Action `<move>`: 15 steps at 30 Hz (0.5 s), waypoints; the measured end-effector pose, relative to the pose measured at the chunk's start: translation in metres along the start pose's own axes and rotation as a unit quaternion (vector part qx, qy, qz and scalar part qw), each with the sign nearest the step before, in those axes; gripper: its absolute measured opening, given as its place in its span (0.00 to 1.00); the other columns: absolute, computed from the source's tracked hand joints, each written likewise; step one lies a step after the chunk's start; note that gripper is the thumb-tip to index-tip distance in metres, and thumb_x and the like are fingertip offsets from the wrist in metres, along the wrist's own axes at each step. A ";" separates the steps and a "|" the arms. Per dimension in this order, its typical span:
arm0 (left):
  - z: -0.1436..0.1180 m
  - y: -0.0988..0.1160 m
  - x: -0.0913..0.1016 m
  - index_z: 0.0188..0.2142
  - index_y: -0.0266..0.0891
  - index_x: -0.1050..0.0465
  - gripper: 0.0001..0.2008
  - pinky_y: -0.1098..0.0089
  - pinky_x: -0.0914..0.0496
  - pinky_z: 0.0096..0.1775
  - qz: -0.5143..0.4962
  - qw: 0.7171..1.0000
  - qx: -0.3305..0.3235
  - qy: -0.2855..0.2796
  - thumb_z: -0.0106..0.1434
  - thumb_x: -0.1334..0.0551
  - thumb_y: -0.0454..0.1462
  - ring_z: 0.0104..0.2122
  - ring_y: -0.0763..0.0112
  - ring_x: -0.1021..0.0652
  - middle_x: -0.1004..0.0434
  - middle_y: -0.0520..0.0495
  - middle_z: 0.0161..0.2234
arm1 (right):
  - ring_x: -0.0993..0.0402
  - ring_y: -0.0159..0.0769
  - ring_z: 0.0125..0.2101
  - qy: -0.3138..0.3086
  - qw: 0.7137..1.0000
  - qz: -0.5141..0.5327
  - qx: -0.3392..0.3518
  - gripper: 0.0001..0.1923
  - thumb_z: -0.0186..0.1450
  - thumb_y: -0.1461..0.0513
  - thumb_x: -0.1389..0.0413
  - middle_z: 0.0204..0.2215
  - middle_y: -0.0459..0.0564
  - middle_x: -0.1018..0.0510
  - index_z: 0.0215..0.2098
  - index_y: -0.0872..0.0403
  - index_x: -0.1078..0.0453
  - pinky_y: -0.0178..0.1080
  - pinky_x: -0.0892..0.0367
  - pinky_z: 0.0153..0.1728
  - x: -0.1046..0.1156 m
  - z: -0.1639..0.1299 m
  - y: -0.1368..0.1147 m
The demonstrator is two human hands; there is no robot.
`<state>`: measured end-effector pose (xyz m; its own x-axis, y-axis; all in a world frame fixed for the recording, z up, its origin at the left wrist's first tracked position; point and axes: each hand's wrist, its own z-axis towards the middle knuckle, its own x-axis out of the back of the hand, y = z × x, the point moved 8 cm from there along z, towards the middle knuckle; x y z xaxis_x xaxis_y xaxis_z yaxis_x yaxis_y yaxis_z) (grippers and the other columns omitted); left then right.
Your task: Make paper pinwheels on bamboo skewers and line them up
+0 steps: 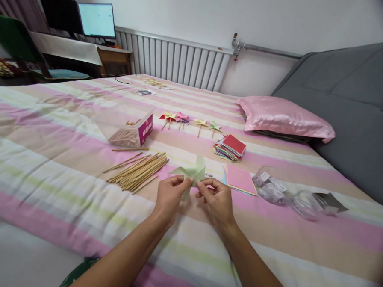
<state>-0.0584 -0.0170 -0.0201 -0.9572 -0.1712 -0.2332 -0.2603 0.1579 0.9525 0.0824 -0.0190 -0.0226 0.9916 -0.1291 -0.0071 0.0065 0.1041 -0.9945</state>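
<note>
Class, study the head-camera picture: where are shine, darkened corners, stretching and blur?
Head view: soft sheen on the pink satin pillow; head view: dark corners at upper and lower right; head view: the grey padded headboard looks stretched, probably by a wide lens; head view: the pale green paper pinwheel in the left hand looks slightly blurred.

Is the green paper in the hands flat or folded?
Folded: the green paper bends into pinwheel-like blades, and the left hand pinches it near the middle.
</note>
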 end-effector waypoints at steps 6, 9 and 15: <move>0.001 0.002 -0.001 0.20 0.33 0.26 0.10 0.76 0.47 0.23 0.011 1.000 -0.029 -0.002 0.44 0.31 0.40 0.20 0.80 0.38 0.34 0.55 0.16 | 0.32 0.28 0.16 0.006 1.000 -0.024 0.001 0.12 0.54 0.55 0.39 0.15 0.44 0.28 0.25 0.56 0.27 0.29 0.43 0.17 0.003 0.001 0.000; 0.002 0.003 -0.002 0.19 0.33 0.26 0.10 0.76 0.46 0.23 0.016 0.999 -0.041 -0.003 0.44 0.31 0.40 0.19 0.80 0.38 0.34 0.55 0.15 | 0.34 0.27 0.15 0.010 0.999 -0.037 -0.001 0.13 0.54 0.54 0.39 0.14 0.44 0.28 0.25 0.57 0.26 0.29 0.43 0.16 0.004 0.001 -0.001; 0.002 0.003 -0.003 0.21 0.34 0.25 0.09 0.77 0.43 0.24 0.017 0.999 -0.046 -0.012 0.45 0.32 0.39 0.21 0.78 0.34 0.29 0.52 0.18 | 0.34 0.27 0.15 0.008 0.999 -0.043 0.001 0.13 0.54 0.54 0.39 0.14 0.43 0.29 0.25 0.57 0.26 0.29 0.43 0.16 0.002 0.000 -0.001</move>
<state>-0.0566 -0.0140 -0.0172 -0.9683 -0.1434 -0.2047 -0.2166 0.0733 0.9735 0.0842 -0.0193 -0.0219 0.9852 -0.1530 0.0769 0.0919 0.0938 -0.9913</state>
